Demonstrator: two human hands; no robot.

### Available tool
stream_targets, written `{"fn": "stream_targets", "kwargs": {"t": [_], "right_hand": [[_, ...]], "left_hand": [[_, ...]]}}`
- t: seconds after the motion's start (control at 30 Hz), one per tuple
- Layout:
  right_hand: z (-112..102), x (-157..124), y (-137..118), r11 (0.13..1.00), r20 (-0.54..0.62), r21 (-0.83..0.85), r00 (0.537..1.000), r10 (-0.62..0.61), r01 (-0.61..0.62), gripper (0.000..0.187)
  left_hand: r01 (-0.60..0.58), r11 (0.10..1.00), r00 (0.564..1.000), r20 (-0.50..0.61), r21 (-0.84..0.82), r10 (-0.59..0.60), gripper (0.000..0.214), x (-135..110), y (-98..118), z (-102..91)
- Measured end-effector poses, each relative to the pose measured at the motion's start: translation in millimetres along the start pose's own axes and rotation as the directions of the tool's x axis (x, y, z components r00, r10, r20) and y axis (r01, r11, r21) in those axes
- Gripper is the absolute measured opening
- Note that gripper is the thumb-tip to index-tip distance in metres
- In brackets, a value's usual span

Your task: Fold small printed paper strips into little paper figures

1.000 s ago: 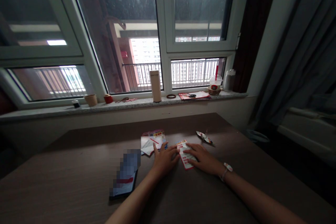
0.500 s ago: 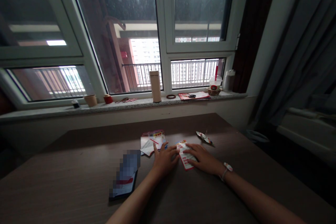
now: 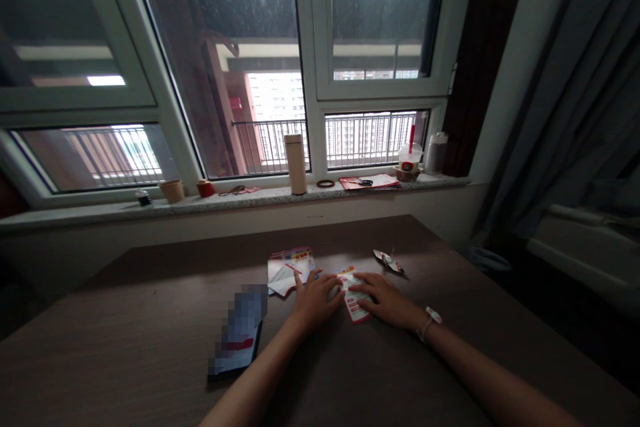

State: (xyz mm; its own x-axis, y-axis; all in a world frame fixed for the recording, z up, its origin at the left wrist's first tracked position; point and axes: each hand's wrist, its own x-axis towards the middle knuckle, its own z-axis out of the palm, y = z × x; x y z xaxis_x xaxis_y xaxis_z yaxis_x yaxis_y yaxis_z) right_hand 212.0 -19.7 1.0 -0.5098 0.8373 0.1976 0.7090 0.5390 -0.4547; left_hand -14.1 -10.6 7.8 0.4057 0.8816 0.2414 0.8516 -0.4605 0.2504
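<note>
A narrow white paper leaflet (image 3: 356,310) with red print and a red lower edge lies flat on the brown table (image 3: 165,293). My right hand (image 3: 385,297) rests over its right side, fingers apart. On its left side, the fingertips of my left hand (image 3: 317,299) touch the edge, with the fingers spread and slightly bent. Left of that hand are some printed flyers (image 3: 293,260), with a loose white paper piece (image 3: 284,283) on top. A folded paper piece (image 3: 390,262) stands beyond my right hand.
A phone (image 3: 237,333), its screen blurred out, lies left of my left forearm. Along the windowsill stand a beige flask (image 3: 295,167), a paper cup (image 3: 173,191), a red spool (image 3: 205,188), scissors (image 3: 366,182) on red papers, a drink cup with a straw (image 3: 409,159) and a white bottle (image 3: 436,153).
Both hands have stayed over the leaflet, with only slight finger shifts. The leaflet's lower end has moved slightly up. The other objects have kept their places.
</note>
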Motion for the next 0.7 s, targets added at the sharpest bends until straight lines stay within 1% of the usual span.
{"fn": "stream_targets", "kwargs": {"t": [0.1, 0.27, 0.7], "right_hand": [[0.6, 0.3, 1.5, 1.0, -0.008, -0.004, 1.0, -0.005, 0.005, 0.045], [0.3, -0.4, 2.8, 1.0, 0.012, -0.001, 1.0, -0.005, 0.005, 0.047], [2.1, -0.3, 6.1, 1.0, 0.023, -0.022, 1.0, -0.019, 0.02, 0.046]], "left_hand": [[-0.008, 1.0, 1.0, -0.029, 0.011, 0.008, 0.035, 0.3, 0.8, 3.4], [0.0, 1.0, 1.0, -0.029, 0.012, 0.0, 0.038, -0.3, -0.6, 6.7], [0.024, 1.0, 1.0, -0.02, 0.009, -0.024, 0.043, -2.8, 2.8, 2.1]]}}
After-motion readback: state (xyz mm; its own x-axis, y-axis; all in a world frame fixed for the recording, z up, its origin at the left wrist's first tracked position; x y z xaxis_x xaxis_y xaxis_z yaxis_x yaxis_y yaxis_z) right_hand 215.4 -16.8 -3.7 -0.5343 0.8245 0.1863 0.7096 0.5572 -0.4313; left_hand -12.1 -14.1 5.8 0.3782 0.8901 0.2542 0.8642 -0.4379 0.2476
